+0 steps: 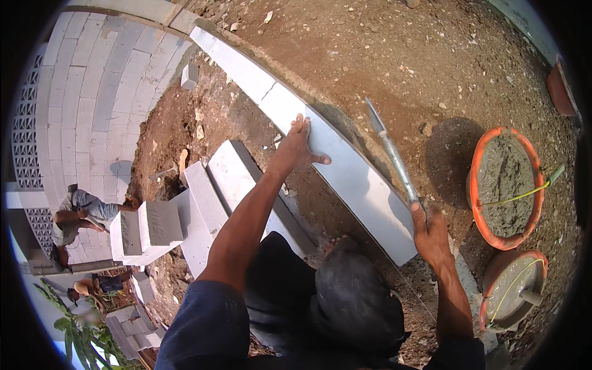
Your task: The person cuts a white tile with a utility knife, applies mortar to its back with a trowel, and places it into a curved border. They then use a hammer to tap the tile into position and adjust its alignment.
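Note:
My left hand (297,148) lies on the top of a long row of pale grey wall blocks (364,191), fingers and thumb spread, holding nothing. The row runs from beside my right hand toward the far left, and a crack or joint crosses it beyond my left hand. At the row's near right end, my right hand (431,234) is wrapped round the lower end of a grey metal tool (398,161). Its narrow, pointed blade, seen nearly edge-on, points away from me. My fingers partly hide the grip.
Two orange-rimmed buckets, one of grey mortar (507,185) and one of paler wet mix (515,290), stand at the right. Stacked blocks (231,169) lie left of the row. A thin string (414,293) runs near my legs. Another person (89,209) is at the left.

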Demonstrator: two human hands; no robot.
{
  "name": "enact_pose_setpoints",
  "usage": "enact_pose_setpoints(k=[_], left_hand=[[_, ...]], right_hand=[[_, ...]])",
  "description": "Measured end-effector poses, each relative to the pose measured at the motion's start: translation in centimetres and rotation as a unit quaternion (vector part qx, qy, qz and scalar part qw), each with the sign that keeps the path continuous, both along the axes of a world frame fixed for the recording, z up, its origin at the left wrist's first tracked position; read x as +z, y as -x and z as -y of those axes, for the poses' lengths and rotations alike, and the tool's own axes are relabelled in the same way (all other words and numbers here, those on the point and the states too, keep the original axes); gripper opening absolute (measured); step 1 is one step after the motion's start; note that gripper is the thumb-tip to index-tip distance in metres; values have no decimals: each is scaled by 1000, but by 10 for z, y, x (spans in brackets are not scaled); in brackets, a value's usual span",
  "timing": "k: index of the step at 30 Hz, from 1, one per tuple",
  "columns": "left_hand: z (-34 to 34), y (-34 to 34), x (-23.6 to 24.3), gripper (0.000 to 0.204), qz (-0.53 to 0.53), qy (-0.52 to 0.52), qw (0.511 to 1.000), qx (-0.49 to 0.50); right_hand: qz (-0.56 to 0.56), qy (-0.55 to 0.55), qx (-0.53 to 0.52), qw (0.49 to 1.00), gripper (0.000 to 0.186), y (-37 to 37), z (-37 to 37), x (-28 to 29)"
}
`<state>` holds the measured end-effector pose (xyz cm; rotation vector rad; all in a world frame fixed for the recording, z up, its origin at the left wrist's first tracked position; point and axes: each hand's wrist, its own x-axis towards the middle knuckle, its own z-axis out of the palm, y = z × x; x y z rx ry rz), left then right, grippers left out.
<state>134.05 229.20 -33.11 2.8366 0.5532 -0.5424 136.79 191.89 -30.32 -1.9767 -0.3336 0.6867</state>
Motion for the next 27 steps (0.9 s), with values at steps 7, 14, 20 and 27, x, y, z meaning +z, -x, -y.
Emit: enact_pose_setpoints(k=[7,14,20,27], left_hand=[[-6,4,-3,139,19,37,999,15],[-3,12,-17,138,70,56,996,6],[-2,6,-15,130,98,67,993,17],[-2,20,-17,130,111,65,991,29]], right_hand=[[150,-84,93,981,59,-50,-117,8],[148,75,209,964,61,-117,-241,24],[331,159,303,879,67,-139,-287,-40],[230,82,251,937,70,-109,-298,-4]])
